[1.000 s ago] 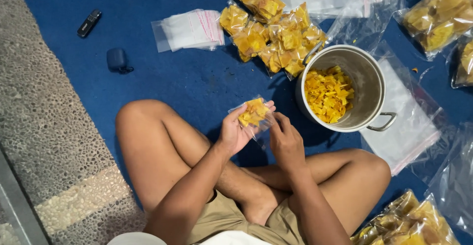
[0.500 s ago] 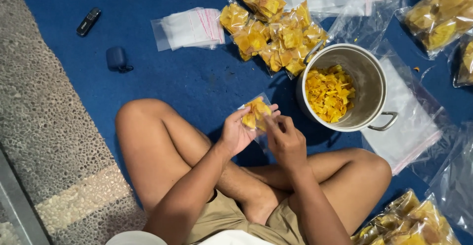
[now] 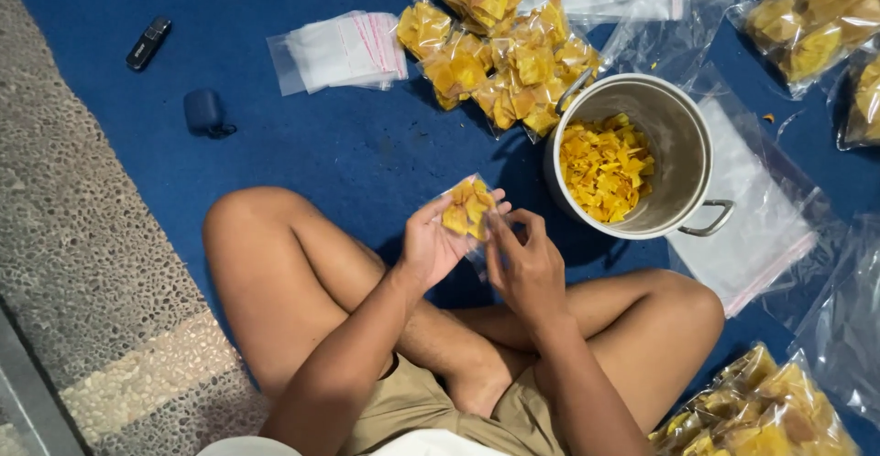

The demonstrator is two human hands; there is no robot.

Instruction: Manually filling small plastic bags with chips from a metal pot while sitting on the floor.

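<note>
Centre frame, over crossed legs: left hand [image 3: 431, 245] cups small chip bag [image 3: 469, 208] upright, mouth kept level; right hand [image 3: 524, 263] fingers pinch its edge. Steel pot [image 3: 683, 144] w/ chips just right, within reach.

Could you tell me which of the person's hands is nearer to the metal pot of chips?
The right hand. It sits just left of the pot, pinching the small bag of chips. The left hand holds the same bag from the far side, farther from the pot.
</note>
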